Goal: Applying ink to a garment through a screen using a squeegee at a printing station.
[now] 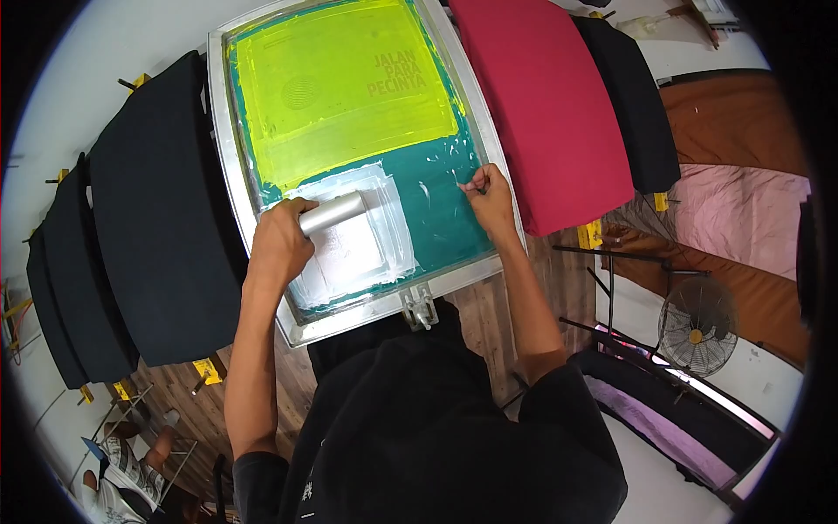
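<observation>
A metal-framed screen (221, 122) lies under my hands, yellow with faint printed shapes in its upper part and green below. My left hand (282, 240) is wrapped around a silver cylindrical-handled tool (336, 210) over a patch of white paste (388, 231) at the lower left of the green area. My right hand (489, 201) is at the screen's right side, thumb and fingers pinched over the green mesh near small white flecks. What is between those fingertips, if anything, is too small to make out. A metal clamp (417, 306) sits on the screen's lower edge.
Black fabric-covered boards (166, 218) flank the screen on the left, a red one (550, 113) and a black one (628, 96) on the right. A fan (697, 327) and dark metal stand are at lower right. Another person (122, 472) is at lower left, over a wooden floor (201, 410).
</observation>
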A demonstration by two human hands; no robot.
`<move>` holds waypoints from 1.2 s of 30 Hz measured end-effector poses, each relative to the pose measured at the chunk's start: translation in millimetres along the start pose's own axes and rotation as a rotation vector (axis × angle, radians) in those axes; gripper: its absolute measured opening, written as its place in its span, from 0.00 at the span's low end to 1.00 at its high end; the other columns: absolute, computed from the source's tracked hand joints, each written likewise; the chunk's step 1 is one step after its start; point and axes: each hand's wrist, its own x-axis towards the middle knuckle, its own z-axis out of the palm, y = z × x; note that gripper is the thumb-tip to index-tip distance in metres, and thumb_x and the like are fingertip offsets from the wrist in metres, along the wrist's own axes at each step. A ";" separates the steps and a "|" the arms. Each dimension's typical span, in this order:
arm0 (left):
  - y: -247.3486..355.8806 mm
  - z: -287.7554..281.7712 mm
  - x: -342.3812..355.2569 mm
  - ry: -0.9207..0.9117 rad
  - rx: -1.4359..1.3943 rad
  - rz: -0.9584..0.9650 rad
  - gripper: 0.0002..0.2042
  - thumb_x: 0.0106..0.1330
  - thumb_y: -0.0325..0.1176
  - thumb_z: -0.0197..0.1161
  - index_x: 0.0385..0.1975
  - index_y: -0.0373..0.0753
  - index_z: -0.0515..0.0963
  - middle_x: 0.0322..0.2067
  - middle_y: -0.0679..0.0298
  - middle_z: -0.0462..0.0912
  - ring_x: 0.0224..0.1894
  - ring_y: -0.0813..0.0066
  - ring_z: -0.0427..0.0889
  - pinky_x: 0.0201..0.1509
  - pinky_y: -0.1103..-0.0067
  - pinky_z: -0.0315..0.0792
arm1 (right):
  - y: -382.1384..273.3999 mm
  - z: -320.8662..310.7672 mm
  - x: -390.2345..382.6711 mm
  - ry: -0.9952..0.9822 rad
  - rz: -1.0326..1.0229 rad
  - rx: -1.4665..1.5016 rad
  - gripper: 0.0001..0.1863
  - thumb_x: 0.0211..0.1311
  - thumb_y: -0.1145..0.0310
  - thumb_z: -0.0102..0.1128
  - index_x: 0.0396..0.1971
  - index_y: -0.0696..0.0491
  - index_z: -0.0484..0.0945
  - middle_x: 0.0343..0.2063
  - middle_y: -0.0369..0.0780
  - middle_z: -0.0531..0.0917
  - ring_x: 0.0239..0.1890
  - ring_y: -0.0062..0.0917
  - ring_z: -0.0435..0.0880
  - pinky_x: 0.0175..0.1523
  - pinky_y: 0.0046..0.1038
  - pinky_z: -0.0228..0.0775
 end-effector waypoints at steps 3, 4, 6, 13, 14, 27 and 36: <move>-4.1 0.2 -1.9 0.010 0.010 0.003 0.19 0.47 0.14 0.59 0.41 0.31 0.83 0.36 0.41 0.83 0.40 0.44 0.83 0.49 0.64 0.76 | -26.1 1.1 1.9 -0.027 0.067 -0.171 0.15 0.52 0.93 0.53 0.31 0.56 0.65 0.29 0.35 0.69 0.33 0.16 0.72 0.55 0.29 0.79; -3.4 1.1 -1.9 0.017 0.012 0.032 0.19 0.47 0.14 0.59 0.41 0.31 0.83 0.36 0.41 0.83 0.40 0.44 0.83 0.49 0.64 0.76 | -24.8 0.7 4.3 -0.023 0.066 -0.174 0.15 0.52 0.93 0.53 0.31 0.56 0.65 0.29 0.35 0.69 0.33 0.16 0.72 0.55 0.29 0.79; 0.2 0.7 -1.0 0.018 0.001 0.029 0.19 0.46 0.14 0.59 0.41 0.31 0.83 0.36 0.41 0.83 0.40 0.45 0.83 0.49 0.65 0.76 | -21.1 2.2 12.7 0.059 0.043 0.128 0.16 0.50 0.94 0.55 0.32 0.56 0.66 0.29 0.35 0.70 0.33 0.17 0.73 0.54 0.30 0.79; -3.1 0.6 -1.5 0.032 -0.003 0.053 0.19 0.46 0.14 0.59 0.40 0.30 0.83 0.36 0.41 0.83 0.39 0.45 0.83 0.49 0.65 0.76 | -18.4 11.8 15.5 0.086 0.127 0.214 0.18 0.48 0.94 0.57 0.32 0.56 0.66 0.29 0.36 0.71 0.32 0.18 0.73 0.53 0.29 0.80; -2.5 0.3 -1.6 0.031 -0.005 0.054 0.19 0.46 0.14 0.59 0.40 0.30 0.83 0.36 0.41 0.83 0.39 0.45 0.83 0.49 0.65 0.76 | -18.2 13.6 15.8 0.095 0.121 0.197 0.18 0.48 0.94 0.57 0.32 0.56 0.66 0.29 0.36 0.71 0.32 0.18 0.73 0.52 0.29 0.80; -1.1 -0.3 -1.1 0.017 0.000 0.034 0.19 0.46 0.15 0.59 0.41 0.31 0.83 0.36 0.41 0.83 0.39 0.45 0.84 0.49 0.65 0.76 | -20.3 2.3 -4.5 0.090 0.203 0.307 0.19 0.47 0.91 0.63 0.34 0.55 0.68 0.29 0.34 0.71 0.32 0.17 0.73 0.42 0.21 0.77; 1.2 -1.5 -1.1 -0.002 -0.003 0.042 0.20 0.46 0.15 0.58 0.42 0.31 0.83 0.36 0.39 0.82 0.40 0.44 0.83 0.50 0.65 0.76 | -17.6 -2.3 18.2 0.033 0.186 -0.206 0.16 0.40 0.87 0.63 0.28 0.57 0.68 0.25 0.39 0.74 0.29 0.20 0.75 0.31 0.26 0.75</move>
